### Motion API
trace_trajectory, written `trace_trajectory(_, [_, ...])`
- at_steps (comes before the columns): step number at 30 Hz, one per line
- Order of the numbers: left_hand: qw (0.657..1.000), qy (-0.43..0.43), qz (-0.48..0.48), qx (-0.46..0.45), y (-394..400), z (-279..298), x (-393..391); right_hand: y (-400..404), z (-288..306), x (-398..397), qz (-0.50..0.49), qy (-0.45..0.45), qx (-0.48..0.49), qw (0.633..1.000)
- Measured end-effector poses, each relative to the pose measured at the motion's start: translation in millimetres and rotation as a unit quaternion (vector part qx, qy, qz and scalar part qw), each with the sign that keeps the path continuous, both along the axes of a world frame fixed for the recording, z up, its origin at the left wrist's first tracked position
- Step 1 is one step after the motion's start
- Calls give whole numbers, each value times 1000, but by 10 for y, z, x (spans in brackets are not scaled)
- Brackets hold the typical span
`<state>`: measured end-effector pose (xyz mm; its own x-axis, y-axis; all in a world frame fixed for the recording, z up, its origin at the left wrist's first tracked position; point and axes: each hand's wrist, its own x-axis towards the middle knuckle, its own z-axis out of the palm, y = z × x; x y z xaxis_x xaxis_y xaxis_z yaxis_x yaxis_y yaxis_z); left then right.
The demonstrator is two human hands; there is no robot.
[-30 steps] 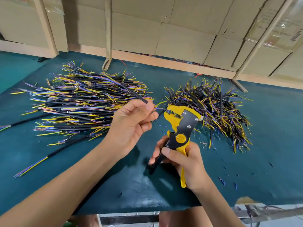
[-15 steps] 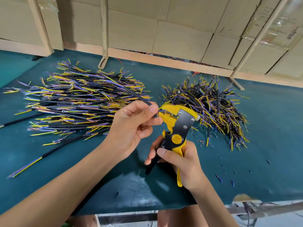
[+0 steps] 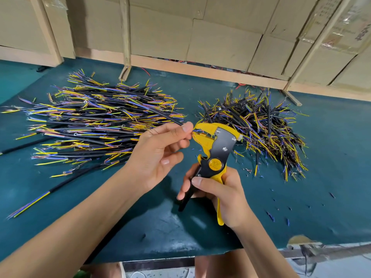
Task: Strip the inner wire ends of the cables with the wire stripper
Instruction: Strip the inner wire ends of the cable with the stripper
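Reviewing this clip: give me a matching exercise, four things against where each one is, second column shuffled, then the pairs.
1. wire stripper
2. black cable
3. large cable pile
4. small cable pile

a. pinched in the left hand
b. on the mat, right side
c. gripped in the right hand
d. on the mat, left side

Pairs: 1-c, 2-a, 3-d, 4-b

Yellow-and-black wire stripper (image 3: 215,146) upright, head at a black cable's (image 3: 166,117) inner wires — cable piles (image 3: 96,125) lie left and right
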<state>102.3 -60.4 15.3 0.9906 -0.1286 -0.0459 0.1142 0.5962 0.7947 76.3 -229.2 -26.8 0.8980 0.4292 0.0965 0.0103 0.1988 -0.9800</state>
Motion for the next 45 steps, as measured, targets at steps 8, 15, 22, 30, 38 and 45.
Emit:
trace_trajectory(8, [998,31,-27,-37,73,49,26,70,50,27,0,-12,-33,999])
trace_trajectory(15, [998,46,-27,-45,47,58,14,90,-19,38,-23,3,-11,1000])
trace_trajectory(22, [998,45,-16,-48,51,58,19,125,-27,25,-22,3,18,1000])
trace_trajectory(30, [998,-49,33,14,40,31,5,140,-49,0,-35,-14,33,999])
trace_trajectory(38, [988,-129,70,46,55,-21,1,201,-62,-14,-52,-59,23,997])
trace_trajectory(45, [992,-106,56,27,41,-18,6,160,-110,6,-82,-92,10,992])
